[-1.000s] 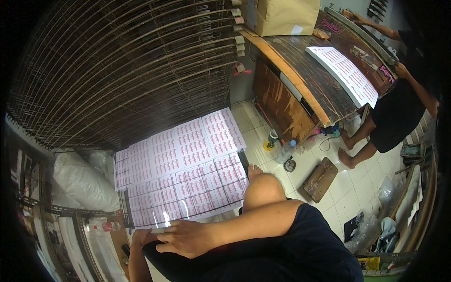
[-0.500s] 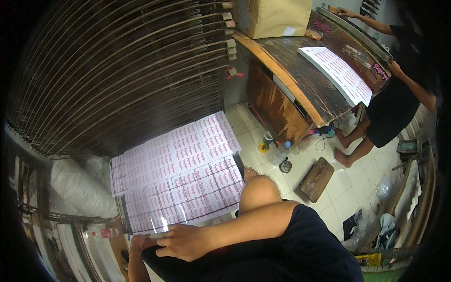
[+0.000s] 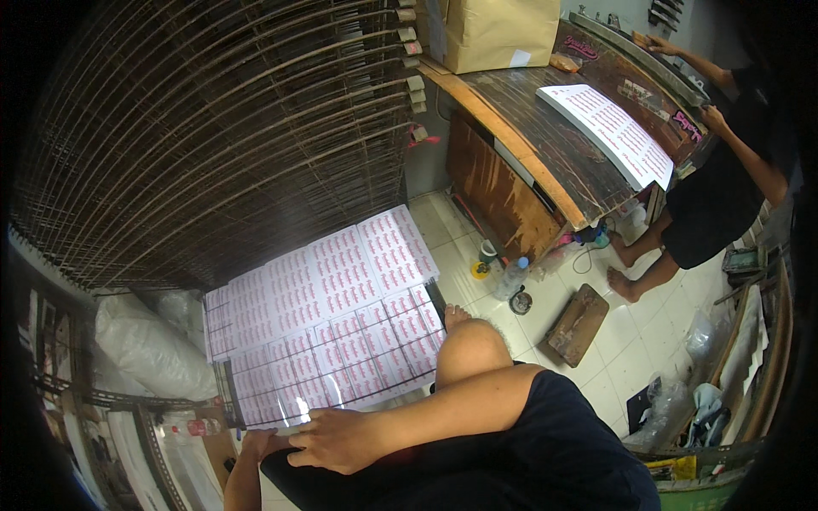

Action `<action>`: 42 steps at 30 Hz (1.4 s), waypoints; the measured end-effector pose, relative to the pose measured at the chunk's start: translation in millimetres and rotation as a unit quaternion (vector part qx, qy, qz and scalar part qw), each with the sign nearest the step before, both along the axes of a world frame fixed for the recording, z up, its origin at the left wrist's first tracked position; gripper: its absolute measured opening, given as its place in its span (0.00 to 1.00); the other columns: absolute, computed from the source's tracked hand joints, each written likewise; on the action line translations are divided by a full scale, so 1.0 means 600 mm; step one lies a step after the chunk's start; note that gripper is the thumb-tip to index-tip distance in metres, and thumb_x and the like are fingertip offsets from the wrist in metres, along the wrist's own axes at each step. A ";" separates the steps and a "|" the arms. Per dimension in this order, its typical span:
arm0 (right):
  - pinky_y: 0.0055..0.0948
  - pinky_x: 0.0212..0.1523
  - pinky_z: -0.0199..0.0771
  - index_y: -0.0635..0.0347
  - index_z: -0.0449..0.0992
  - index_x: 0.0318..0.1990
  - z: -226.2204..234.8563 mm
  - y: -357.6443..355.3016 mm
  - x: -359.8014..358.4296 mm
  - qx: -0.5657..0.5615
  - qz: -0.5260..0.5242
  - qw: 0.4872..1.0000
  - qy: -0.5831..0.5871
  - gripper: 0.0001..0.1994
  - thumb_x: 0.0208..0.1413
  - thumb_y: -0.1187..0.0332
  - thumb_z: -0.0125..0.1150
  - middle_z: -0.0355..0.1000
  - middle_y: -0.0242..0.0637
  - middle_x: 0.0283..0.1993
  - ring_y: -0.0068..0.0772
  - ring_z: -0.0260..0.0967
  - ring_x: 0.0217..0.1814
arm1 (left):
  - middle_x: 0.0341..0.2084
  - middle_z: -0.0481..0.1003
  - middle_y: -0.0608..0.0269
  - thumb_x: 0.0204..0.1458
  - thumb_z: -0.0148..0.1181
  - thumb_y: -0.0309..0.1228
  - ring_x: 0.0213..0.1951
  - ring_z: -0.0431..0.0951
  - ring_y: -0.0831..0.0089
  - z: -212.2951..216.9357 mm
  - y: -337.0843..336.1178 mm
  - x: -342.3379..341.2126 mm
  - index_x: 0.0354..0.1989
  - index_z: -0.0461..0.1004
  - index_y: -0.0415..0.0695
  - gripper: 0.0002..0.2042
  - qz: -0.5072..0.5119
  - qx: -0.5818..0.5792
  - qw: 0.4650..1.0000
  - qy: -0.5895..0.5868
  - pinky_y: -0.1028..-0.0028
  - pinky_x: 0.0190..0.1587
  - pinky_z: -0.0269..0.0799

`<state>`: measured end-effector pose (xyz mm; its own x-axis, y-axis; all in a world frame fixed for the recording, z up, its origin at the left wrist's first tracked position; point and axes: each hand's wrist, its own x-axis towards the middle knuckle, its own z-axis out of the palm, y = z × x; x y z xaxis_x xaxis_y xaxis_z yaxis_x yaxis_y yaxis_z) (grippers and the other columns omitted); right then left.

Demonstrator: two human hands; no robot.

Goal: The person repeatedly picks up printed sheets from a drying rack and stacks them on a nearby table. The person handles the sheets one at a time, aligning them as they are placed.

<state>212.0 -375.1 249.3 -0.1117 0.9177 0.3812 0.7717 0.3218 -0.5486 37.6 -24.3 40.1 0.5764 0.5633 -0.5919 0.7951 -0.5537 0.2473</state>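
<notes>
My right hand (image 3: pixel 336 439) lies on the dark cloth over my leg, its fingers loosely apart and nothing seen in it. Just left of it, my left hand (image 3: pixel 259 444) is at the cloth's edge; its fingers are mostly hidden. Beyond my hands, white sheets printed with rows of pink-red lettering (image 3: pixel 332 281) lie on a low wire rack. Thin dark wires cross over the nearer sheets. My bent knee (image 3: pixel 473 353) is at the rack's right side.
Many raised wire racks (image 3: pixel 256 111) fill the left. A co-worker's hands (image 3: pixel 714 121) are at a long frame on the wooden table (image 3: pixel 511 111), beside a stack of printed sheets (image 3: pixel 609 128) and a wrapped carton (image 3: pixel 503 34). A bottle (image 3: pixel 513 277) and small wooden stool (image 3: pixel 577 324) stand on the tiles.
The co-worker's far hand has shifted right along the frame. My own hands have stayed in nearly the same place; the view has moved slightly.
</notes>
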 end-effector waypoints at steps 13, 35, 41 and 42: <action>0.34 0.38 0.62 0.59 0.69 0.46 0.000 0.001 0.005 -0.022 0.001 1.000 0.004 0.16 0.48 0.68 0.50 0.65 0.38 0.34 0.36 0.67 0.41 | 0.48 0.70 0.47 0.44 0.54 0.49 0.52 0.68 0.56 0.023 -0.011 -0.011 0.45 0.73 0.39 0.27 0.026 0.003 1.000 0.007 0.66 0.55 0.60; 0.24 0.37 0.70 0.58 0.70 0.43 0.126 -0.373 0.272 0.445 -0.489 0.682 0.312 0.13 0.50 0.68 0.60 0.68 0.33 0.35 0.24 0.68 0.37 | 0.53 0.66 0.46 0.44 0.55 0.47 0.56 0.64 0.54 -0.057 0.053 -0.044 0.52 0.69 0.42 0.28 -0.003 0.025 0.998 -0.056 0.66 0.58 0.58; 0.39 0.51 0.64 0.62 0.57 0.56 0.133 -0.615 0.311 0.562 -0.533 0.472 0.420 0.30 0.53 0.50 0.53 0.59 0.48 0.53 0.42 0.62 0.53 | 0.50 0.67 0.44 0.42 0.55 0.49 0.55 0.65 0.52 0.028 -0.002 -0.017 0.48 0.71 0.38 0.29 -0.077 0.015 0.996 -0.043 0.66 0.56 0.58; 0.42 0.55 0.60 0.61 0.52 0.59 0.129 -0.648 0.318 0.568 -0.536 0.457 0.426 0.33 0.53 0.49 0.53 0.57 0.50 0.56 0.46 0.58 0.58 | 0.49 0.68 0.44 0.42 0.55 0.48 0.54 0.66 0.52 0.016 0.004 -0.018 0.46 0.72 0.38 0.28 -0.050 0.019 0.997 -0.051 0.66 0.56 0.59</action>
